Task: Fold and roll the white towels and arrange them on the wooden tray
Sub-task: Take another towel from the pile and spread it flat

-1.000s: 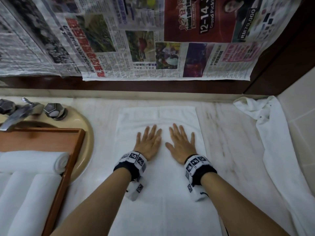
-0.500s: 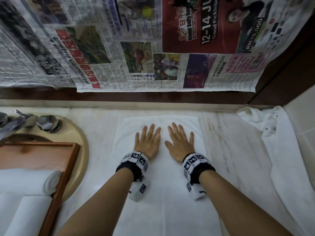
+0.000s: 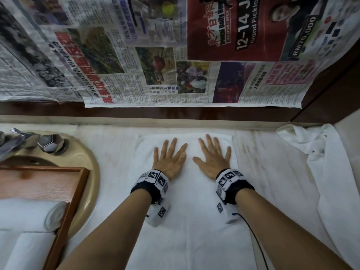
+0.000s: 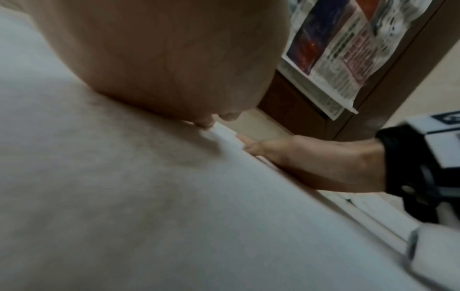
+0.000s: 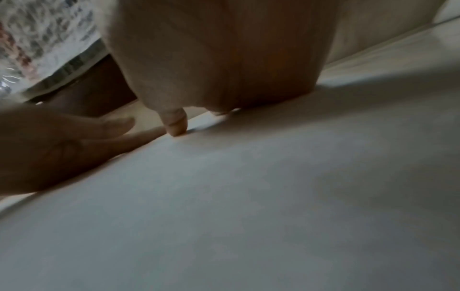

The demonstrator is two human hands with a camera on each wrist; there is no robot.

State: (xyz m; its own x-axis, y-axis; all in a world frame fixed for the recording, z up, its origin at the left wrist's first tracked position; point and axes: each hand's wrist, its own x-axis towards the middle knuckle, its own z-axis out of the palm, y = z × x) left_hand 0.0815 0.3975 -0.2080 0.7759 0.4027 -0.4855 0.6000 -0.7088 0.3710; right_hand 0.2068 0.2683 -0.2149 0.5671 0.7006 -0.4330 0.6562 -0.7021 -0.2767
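Observation:
A folded white towel (image 3: pixel 187 227) lies flat as a long strip on the marble counter, running from the back ledge toward me. My left hand (image 3: pixel 169 158) and right hand (image 3: pixel 212 157) press palm-down on its far end, side by side, fingers straight and spread. In the left wrist view the left palm (image 4: pixel 161 59) lies on the towel (image 4: pixel 124 196) with the right hand (image 4: pixel 311 159) beyond. The right wrist view shows the right hand's fingers (image 5: pixel 175 124) touching the towel (image 5: pixel 248 196). The wooden tray (image 3: pixel 64 209) at the left holds rolled white towels (image 3: pixel 29 215).
The tray sits over a beige sink (image 3: pixel 85 172) with a chrome tap (image 3: pixel 13 141) and knob (image 3: pixel 51 143). A crumpled white towel (image 3: pixel 331 172) lies along the right wall. Newspaper (image 3: pixel 155 55) hangs over the dark wood panel behind the counter.
Both hands have slid forward along the towel toward its far edge, staying flat and spreading slightly apart. The head view has shifted, moving the tray lower left.

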